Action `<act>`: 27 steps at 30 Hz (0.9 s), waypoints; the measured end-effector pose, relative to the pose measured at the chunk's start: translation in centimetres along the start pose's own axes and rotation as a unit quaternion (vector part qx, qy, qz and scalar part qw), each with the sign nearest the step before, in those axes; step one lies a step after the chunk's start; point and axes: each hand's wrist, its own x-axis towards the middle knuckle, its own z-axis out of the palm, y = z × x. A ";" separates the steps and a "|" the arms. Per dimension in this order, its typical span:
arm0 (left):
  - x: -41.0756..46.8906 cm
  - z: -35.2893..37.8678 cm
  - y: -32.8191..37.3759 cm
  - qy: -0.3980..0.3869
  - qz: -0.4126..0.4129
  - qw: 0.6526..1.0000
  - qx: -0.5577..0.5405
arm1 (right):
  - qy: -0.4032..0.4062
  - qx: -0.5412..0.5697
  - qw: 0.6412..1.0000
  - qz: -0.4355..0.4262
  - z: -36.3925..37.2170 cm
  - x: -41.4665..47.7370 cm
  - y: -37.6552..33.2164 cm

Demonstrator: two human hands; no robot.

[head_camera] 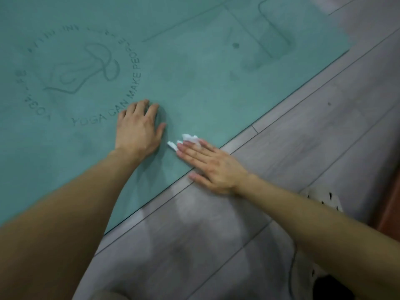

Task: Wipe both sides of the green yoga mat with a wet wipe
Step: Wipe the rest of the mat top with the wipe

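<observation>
The green yoga mat [194, 79] lies flat on the floor and fills the upper left of the view. It carries a round printed logo with a seated figure and lettering. My left hand [138, 128] rests palm down on the mat beside the lettering, fingers slightly spread, holding nothing. My right hand [211, 166] lies flat at the mat's near edge, pressing a crumpled white wet wipe [186, 140] under its fingertips. Only the wipe's front part shows beyond the fingers. The thumb lies over the mat's edge onto the floor.
Grey wood-plank floor [292, 131] runs along the mat's right and near sides. A white cloth with dark specks [324, 198] lies at the right, beside a reddish-brown edge [389, 213]. A thin cable [291, 276] and a dark object [331, 289] sit at the bottom right.
</observation>
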 end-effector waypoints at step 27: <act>5.6 -2.7 1.3 -0.207 -0.203 0.957 0.020 | -0.027 -0.016 0.984 -0.174 -2.4 6.4 11.2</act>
